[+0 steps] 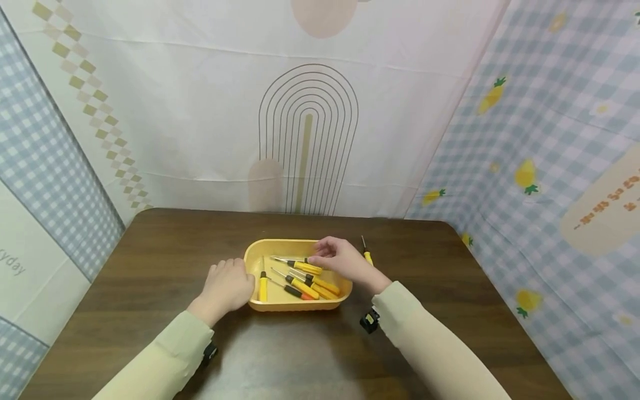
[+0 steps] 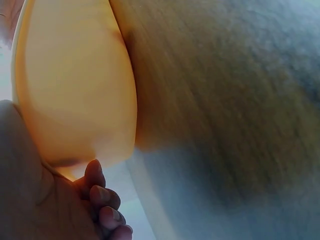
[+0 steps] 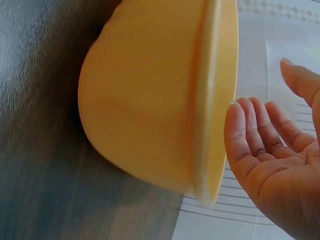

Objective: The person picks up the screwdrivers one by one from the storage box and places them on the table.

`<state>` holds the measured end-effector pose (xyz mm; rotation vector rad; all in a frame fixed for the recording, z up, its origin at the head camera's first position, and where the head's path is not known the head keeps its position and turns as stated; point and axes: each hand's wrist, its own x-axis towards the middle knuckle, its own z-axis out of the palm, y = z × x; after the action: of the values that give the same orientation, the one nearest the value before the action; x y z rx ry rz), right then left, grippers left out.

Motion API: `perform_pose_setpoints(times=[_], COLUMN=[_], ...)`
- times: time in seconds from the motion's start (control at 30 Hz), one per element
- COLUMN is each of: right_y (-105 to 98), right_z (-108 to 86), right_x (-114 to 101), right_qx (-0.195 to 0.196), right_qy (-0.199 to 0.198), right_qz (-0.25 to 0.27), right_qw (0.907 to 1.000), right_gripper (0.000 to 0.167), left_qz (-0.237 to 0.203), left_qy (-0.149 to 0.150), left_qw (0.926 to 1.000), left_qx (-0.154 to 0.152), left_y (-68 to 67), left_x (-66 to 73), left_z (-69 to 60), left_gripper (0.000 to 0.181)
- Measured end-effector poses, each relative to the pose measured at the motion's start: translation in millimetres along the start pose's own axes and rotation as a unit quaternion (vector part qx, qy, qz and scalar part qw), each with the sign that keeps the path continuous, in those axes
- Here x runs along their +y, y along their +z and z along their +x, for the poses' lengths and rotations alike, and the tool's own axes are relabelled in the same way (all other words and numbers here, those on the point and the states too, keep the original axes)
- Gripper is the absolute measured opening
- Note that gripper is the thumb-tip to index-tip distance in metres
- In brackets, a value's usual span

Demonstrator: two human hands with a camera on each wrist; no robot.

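A yellow basket (image 1: 297,306) (image 2: 75,85) (image 3: 145,90) stands on the table, holding several screwdrivers (image 1: 304,287) with mostly yellow handles. One of them (image 1: 263,286) lies apart along its left side. My left hand (image 1: 230,286) (image 2: 55,210) grips the basket's left end, with fingers curled at its rim. Over the right back part of the basket is my right hand (image 1: 345,260) (image 3: 285,175), its fingers loosely bent, the thumb apart and nothing between them. Its fingertips are near a yellow-and-black screwdriver (image 1: 307,268); contact cannot be told.
Outside the basket, another yellow-handled screwdriver (image 1: 368,256) lies on the dark wooden table (image 1: 420,261), behind my right wrist. Printed cloth (image 1: 200,111) hangs behind the table, and checked cloth (image 1: 540,111) hangs at the right.
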<state>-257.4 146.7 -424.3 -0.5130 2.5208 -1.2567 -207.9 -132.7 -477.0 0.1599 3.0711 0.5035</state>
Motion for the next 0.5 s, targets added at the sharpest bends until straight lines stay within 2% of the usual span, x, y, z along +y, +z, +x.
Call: perform_pose_setpoints(times=[0.3, 0.5], right_y=[3.4, 7.2], right_z=[6.6, 7.5], right_x=[3.2, 1.5], right_qx=[-0.046, -0.072], right_qy=[0.021, 0.021], right_qz=[0.014, -0.005], right_qw=[0.9986, 0.9972], right_gripper=[0.053, 0.058], left_qz=[0.004, 0.008], left_qy=[0.0, -0.003], left_qw=[1.0, 1.0], left_qx=[0.0, -0.003], left_y=[-1.4, 0.0], left_x=[2.5, 0.5], left_z=[3.6, 0.0], left_gripper=[0.037, 0.036])
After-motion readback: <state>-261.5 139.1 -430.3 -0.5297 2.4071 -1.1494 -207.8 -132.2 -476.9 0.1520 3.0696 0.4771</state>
